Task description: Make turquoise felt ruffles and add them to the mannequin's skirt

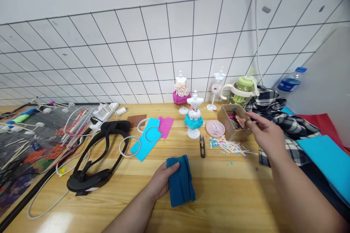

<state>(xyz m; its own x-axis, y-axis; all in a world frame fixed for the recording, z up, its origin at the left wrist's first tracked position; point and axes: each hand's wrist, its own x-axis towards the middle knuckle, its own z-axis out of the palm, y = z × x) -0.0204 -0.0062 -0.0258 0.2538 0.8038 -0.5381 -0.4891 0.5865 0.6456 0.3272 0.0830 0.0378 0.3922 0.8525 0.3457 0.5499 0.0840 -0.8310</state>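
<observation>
A folded piece of dark teal cloth [181,182] is held in my left hand [162,179], the thumb lying over its upper left edge. My right hand [266,133] reaches to the right side of a small open cardboard box [235,134]. Its fingers are pinched together at a salmon-pink scrap of cloth [240,121] over the box opening; the grip is partly hidden. Beyond the teal cloth, black thread snips [202,147] lie on the wooden table. A mini dress form with a turquoise frill [194,121] stands behind them.
Two more mini dress forms [181,93] [216,89] stand at the wall. White paper strips [232,147] and a pink dish [215,128] lie by the box. A black headset [94,180], hoops [130,146] and felt sheets [147,142] are left. A green-lidded jug [242,89] and checked cloth [294,125] are right.
</observation>
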